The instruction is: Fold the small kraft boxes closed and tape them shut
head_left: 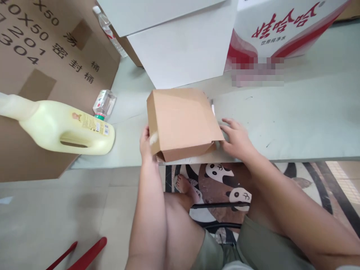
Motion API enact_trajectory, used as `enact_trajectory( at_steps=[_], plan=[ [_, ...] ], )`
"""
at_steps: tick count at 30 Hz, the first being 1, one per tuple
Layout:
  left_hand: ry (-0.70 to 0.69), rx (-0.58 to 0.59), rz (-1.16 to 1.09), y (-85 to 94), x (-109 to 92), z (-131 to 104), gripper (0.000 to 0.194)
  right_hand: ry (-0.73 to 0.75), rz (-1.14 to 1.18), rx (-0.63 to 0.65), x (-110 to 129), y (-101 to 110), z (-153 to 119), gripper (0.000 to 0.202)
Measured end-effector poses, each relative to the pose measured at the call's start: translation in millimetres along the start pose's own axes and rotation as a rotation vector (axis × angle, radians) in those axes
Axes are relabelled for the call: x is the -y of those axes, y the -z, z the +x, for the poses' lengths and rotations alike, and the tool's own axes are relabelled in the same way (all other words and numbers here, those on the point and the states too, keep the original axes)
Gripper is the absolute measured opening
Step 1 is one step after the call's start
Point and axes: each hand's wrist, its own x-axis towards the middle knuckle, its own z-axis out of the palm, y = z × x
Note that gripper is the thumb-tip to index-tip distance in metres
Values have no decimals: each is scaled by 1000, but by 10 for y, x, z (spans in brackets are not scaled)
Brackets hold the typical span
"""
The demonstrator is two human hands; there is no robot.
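A small brown cardboard box lies on the cloth-covered table near its front edge, with its lid down. At its front left corner a flap stands slightly out. My left hand grips the box's left side, its fingers partly hidden by the cardboard. On the other side, my right hand has its fingers spread, with the lower ones at the box's front right corner. Just past the box's right edge, a thin white pen-like thing shows in part.
Behind stand a white box and a red-and-white printed carton. Leftward are a large printed carton, a pale yellow jug and a clear bottle with a green cap. Another bottle stands farther back. Below lies a panda-patterned mat.
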Motion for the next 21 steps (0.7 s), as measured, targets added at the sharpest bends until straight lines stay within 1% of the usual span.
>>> enact_trajectory(
  at_steps=[2,3,6,9,12,14,16,19,21],
  plan=[
    [74,-101,-58,-62,9,-19,32,84,119,8,25,23,-6,45],
    [74,-123,-83,-85,0,-25,30,129,194,1,40,42,-11,44],
    [7,-85,-122,-110,-62,-32,34,231,433,2,92,127,-41,39],
    [8,-11,-97,-87,-139,-45,30,268,633,33,134,204,-93,31],
    [-10,34,-101,-57,-188,-77,33,232,732,17,152,217,-131,36],
    [-59,70,-142,-44,-198,-107,36,179,736,5,156,202,-135,39],
    [-84,140,-160,-40,-191,-142,43,90,708,-21,162,186,-125,41],
    [8,239,-141,-53,-164,-191,51,-48,658,-128,177,177,-105,41],
    [52,232,-131,-71,-143,-208,54,-86,652,-198,187,173,-96,39]
  ],
)
